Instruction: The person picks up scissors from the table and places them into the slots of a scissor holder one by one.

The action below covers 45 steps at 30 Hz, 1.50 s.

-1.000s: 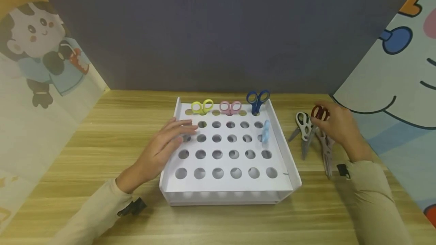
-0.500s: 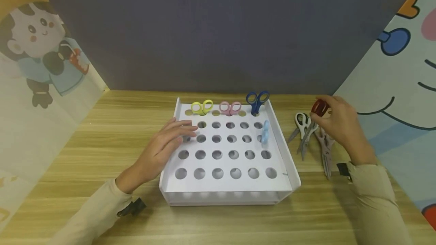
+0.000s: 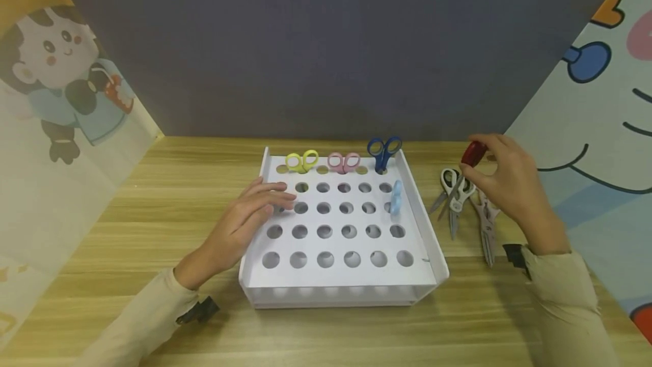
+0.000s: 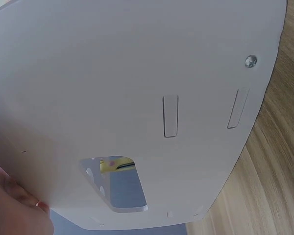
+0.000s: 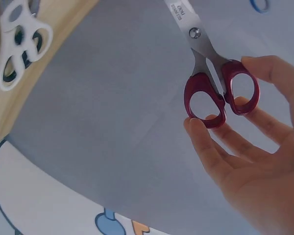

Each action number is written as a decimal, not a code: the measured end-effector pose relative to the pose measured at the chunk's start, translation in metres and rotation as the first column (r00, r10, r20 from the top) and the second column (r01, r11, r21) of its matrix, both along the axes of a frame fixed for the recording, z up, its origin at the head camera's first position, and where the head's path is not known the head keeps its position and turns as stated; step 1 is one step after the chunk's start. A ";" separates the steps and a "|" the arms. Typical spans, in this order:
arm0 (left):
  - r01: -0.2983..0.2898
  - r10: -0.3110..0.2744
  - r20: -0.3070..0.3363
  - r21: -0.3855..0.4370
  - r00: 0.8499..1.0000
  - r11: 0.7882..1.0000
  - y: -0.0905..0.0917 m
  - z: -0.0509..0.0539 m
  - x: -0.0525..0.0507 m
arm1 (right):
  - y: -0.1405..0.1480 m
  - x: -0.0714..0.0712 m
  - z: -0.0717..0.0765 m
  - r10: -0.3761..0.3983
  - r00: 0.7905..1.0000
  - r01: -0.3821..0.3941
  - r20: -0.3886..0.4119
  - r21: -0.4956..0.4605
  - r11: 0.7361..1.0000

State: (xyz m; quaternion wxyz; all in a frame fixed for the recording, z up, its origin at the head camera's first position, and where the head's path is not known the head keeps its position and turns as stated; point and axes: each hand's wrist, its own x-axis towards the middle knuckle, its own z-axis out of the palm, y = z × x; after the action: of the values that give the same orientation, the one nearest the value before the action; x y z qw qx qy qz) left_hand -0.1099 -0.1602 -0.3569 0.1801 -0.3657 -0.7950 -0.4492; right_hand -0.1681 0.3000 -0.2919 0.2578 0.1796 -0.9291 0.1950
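Between thumb and fingertips my right hand [image 3: 514,180] grips dark red-handled scissors [image 5: 201,93] by their loops, blades pointing down and left in the head view. My left hand [image 3: 236,222] rests with extended fingers on the left side of a white rack [image 3: 336,276] full of round holes. Yellow scissors [image 3: 302,161], pink scissors [image 3: 343,162] and navy scissors [image 3: 384,153] stand handles up in the rack's back row. Light blue scissors [image 3: 397,197] stand in the second or third row at the right. The left wrist view shows mostly the rack's side panel [image 4: 137,63].
White-handled scissors [image 3: 460,191] and pale pinkish scissors [image 3: 487,225] lie on the wooden table [image 3: 204,338] right of the rack, under and near my right hand. A dark panel [image 3: 326,55] rises behind, with printed walls at both sides.
My right hand has lifted the red-handled scissors off the pile and turned them so the loops show edge-on in the head view. The left hand stays put.
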 end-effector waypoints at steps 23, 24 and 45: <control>-0.007 0.007 0.015 0.000 1.000 1.000 -0.001 0.002 -0.002 | -0.035 0.031 0.038 0.068 0.903 -0.130 -0.424 -0.118 0.984; -0.006 0.006 0.014 0.000 1.000 1.000 -0.001 0.002 -0.003 | -0.037 0.032 0.040 0.064 0.893 -0.135 -0.445 -0.129 0.982; 0.003 -0.003 0.034 0.008 0.999 1.000 0.000 -0.001 -0.001 | -0.079 0.062 0.051 -0.046 0.693 -0.307 -0.719 -0.352 0.884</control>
State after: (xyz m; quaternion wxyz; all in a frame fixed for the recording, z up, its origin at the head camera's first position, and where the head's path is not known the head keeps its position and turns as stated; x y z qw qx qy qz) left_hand -0.1105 -0.1598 -0.3582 0.1674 -0.3585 -0.7956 -0.4588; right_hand -0.1058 0.2213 -0.2409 0.6143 0.2440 -0.6709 0.3363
